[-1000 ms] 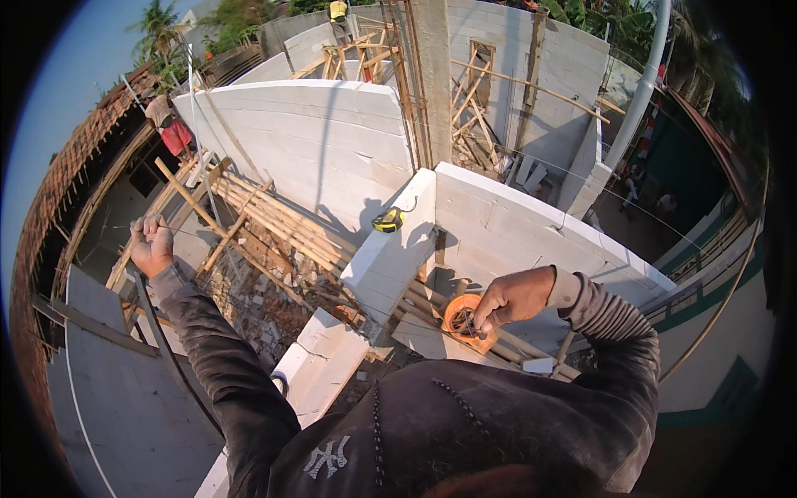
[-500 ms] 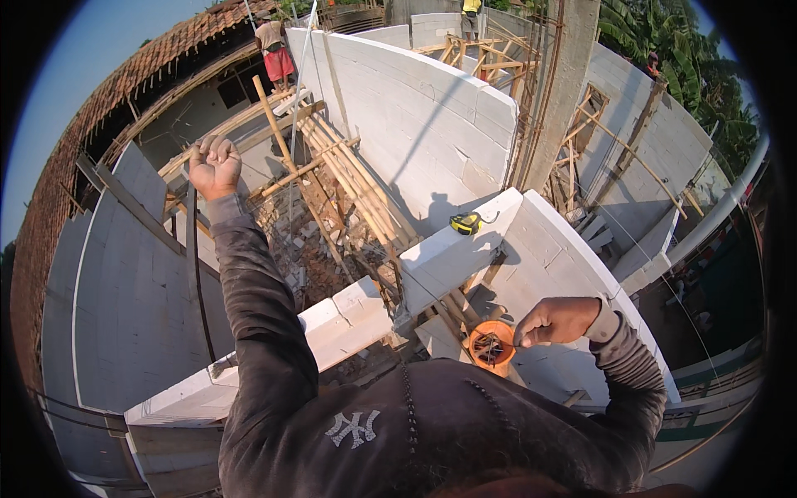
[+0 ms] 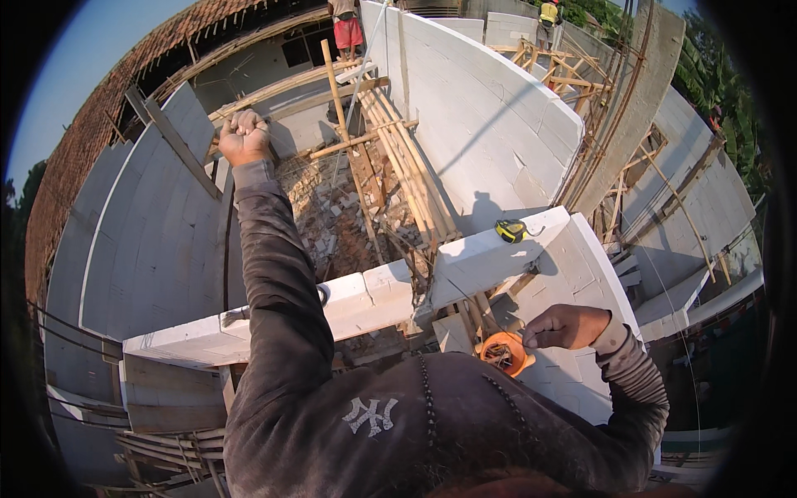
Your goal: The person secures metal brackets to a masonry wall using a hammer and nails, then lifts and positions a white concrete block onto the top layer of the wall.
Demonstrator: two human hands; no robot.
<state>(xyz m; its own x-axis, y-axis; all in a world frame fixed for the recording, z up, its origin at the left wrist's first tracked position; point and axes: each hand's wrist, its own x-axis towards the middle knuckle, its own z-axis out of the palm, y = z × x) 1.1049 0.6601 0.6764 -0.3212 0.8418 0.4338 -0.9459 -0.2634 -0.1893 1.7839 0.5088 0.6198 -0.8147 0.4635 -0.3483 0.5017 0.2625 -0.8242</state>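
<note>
Raised out ahead on the left, my left hand (image 3: 245,137) is closed in a fist, and whatever might be inside is hidden. My right hand (image 3: 567,326) is bent in at chest height, its fingers pinched together; I cannot make out anything between them. Close beside it hangs or stands an orange bucket (image 3: 521,358) with several dark and brown pieces inside. A yellow and black tape measure (image 3: 510,231) lies on top of the white block wall (image 3: 473,258) in front of me. A dark ring-shaped thing (image 3: 323,295) shows by my left sleeve on the same wall.
Bamboo poles (image 3: 403,158) cross above rubble (image 3: 332,220) beyond the wall. A tall curved white wall (image 3: 481,91) and a concrete column with rusty bars (image 3: 635,108) rise ahead. Two people stand farther off, one in red shorts (image 3: 348,33), one in a yellow vest (image 3: 548,13).
The view has turned, so the surroundings sit farther right in the picture. My left hand stays raised in a fist, and my right hand keeps its pinch near the orange bucket.
</note>
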